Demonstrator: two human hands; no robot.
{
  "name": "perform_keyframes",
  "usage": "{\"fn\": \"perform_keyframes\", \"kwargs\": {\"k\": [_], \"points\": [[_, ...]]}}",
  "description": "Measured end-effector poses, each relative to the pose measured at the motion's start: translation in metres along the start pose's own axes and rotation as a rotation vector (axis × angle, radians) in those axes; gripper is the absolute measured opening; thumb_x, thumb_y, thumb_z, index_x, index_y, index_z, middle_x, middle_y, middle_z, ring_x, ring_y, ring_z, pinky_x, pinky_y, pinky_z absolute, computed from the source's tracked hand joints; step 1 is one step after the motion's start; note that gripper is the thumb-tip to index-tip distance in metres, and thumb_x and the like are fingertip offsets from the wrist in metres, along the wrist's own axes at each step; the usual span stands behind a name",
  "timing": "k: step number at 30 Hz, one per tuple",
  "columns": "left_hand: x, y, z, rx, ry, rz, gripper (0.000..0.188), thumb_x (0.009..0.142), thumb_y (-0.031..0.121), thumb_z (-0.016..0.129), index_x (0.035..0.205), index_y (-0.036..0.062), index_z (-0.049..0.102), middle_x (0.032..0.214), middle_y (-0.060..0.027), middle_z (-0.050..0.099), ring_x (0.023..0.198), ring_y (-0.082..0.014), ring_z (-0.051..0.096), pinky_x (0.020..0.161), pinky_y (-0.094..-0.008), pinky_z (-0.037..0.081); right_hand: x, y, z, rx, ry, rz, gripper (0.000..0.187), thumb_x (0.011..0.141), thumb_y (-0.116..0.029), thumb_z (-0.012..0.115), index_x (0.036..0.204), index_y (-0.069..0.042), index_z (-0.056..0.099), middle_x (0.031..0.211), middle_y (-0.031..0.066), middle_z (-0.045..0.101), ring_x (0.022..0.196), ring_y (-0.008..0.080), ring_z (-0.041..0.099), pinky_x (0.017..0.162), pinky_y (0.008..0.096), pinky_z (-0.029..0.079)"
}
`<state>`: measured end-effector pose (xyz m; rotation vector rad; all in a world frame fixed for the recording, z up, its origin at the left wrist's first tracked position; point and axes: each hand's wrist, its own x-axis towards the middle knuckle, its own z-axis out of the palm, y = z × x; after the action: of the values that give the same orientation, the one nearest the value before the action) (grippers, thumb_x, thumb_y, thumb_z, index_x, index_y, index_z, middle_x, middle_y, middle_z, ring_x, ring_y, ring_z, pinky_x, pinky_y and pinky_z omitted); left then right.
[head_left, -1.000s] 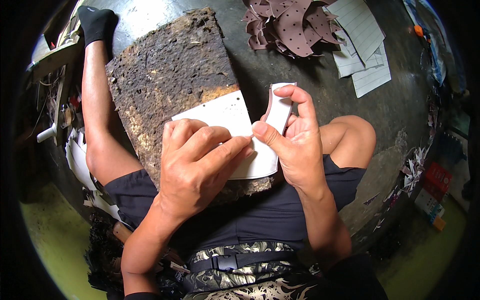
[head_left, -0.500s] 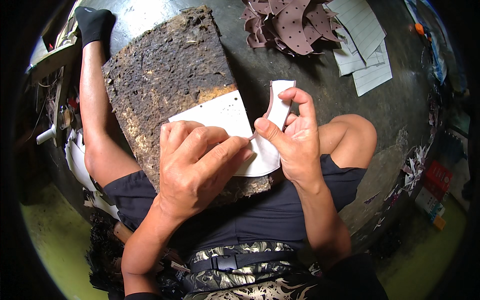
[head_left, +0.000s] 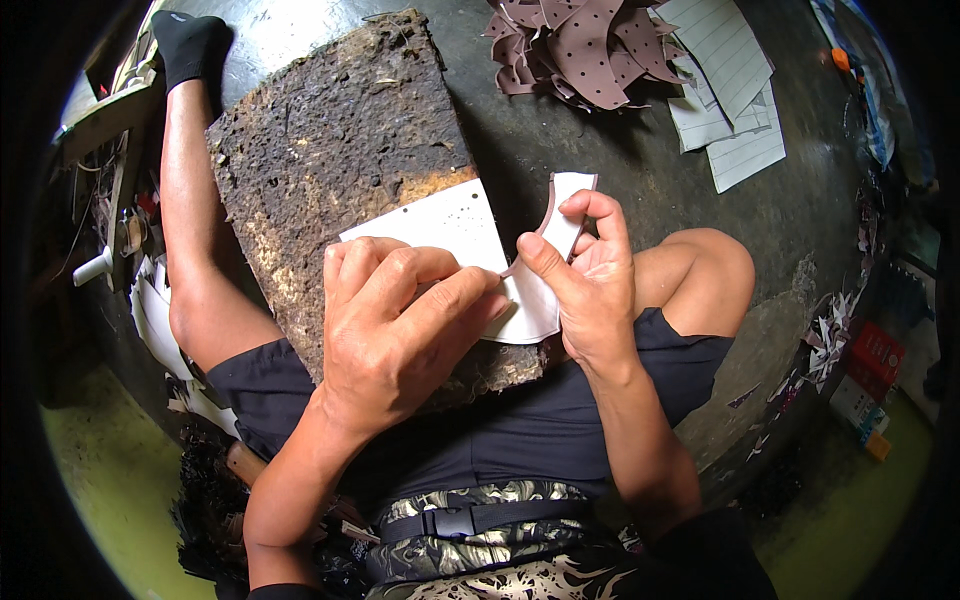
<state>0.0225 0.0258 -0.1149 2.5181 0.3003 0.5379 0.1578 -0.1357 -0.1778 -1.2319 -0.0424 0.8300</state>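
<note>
Shifted slightly since the earlier frame: free end of white curved piece (head_left: 533,300) — lower, and a little farther right of the slab (head_left: 330,140). Piece, brown-edged: at slab's right edge, partly over it. Right hand (head_left: 598,285): just right of slab, closed on the piece, thumb on its white face. Left hand (head_left: 385,325): over slab's near part, fingertips bent to the piece's edge — pinching or only pressing, cannot tell. White dotted sheet (head_left: 445,215): flat on slab. Brown dotted cuttings (head_left: 590,50): heaped beyond slab, to its right.
</note>
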Motion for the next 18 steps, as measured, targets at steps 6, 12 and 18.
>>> {"fn": "perform_keyframes", "kwargs": {"k": [6, 12, 18], "points": [[0.0, 0.0, 0.001, 0.003, 0.004, -0.001, 0.031, 0.082, 0.019, 0.1, 0.108, 0.0186, 0.084, 0.1, 0.0042, 0.069, 0.092, -0.021, 0.062, 0.083, -0.041, 0.044, -0.001, 0.008, -0.002, 0.008, 0.045, -0.005, 0.042, 0.105, 0.004, 0.083, 0.134, -0.008, 0.055, 0.106, 0.0044, 0.07, 0.096, 0.0073, 0.067, 0.086, 0.025, 0.057], [0.0, 0.0, 0.002, -0.005, 0.013, -0.003, 0.03, 0.082, 0.019, 0.1, 0.108, 0.0191, 0.084, 0.099, 0.0047, 0.069, 0.091, -0.0207, 0.062, 0.083, -0.041, 0.043, -0.001, 0.012, -0.007, 0.014, 0.058, 0.021, 0.036, 0.105, 0.004, 0.082, 0.129, -0.008, 0.057, 0.103, 0.0023, 0.071, 0.093, 0.0064, 0.068, 0.083, 0.0236, 0.056], [0.0, 0.0, 0.002, 0.002, 0.017, 0.005, 0.031, 0.082, 0.02, 0.1, 0.109, 0.0186, 0.084, 0.099, 0.0049, 0.069, 0.091, -0.0205, 0.062, 0.083, -0.0413, 0.043, 0.0, 0.017, -0.01, 0.014, 0.086, 0.038, 0.031, 0.105, 0.004, 0.082, 0.125, -0.007, 0.06, 0.102, 0.0022, 0.072, 0.091, 0.0063, 0.069, 0.08, 0.0232, 0.056]]}}
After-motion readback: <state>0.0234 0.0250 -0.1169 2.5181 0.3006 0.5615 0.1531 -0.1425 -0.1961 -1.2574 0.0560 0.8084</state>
